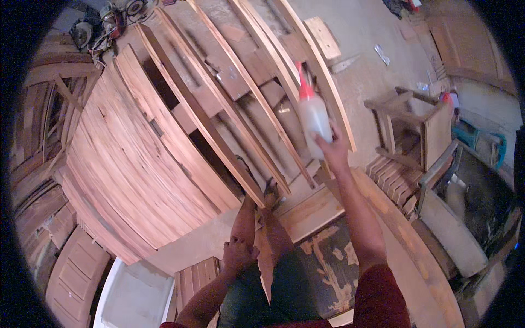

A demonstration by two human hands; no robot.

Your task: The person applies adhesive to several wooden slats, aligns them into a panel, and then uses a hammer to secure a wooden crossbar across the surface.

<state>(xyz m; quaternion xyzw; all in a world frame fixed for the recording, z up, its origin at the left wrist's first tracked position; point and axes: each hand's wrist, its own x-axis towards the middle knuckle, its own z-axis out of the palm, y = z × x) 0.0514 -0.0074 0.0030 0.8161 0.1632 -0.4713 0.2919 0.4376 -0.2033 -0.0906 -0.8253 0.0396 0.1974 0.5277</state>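
My right hand [334, 146] is wrapped round the lower part of a squeeze bottle [316, 117] with a whitish translucent body and a red pointed nozzle. The bottle is tilted, its nozzle pointing away from me, above narrow wooden boards [249, 82] set on edge in spaced rows. My left hand [239, 256] lies on my leg, fingers partly spread, with nothing visible in it. Close to its fingertips is a thin, jagged strip of wood [265, 268] between my legs. How full the bottle is cannot be made out.
A broad stack of light wooden planks [131, 158] lies left of the boards. Power tools [112, 24] sit at the far left. On the right are a wooden stool frame [407, 126] and a dark-seated chair [465, 197]. A scuffed dark panel [328, 262] is near my legs.
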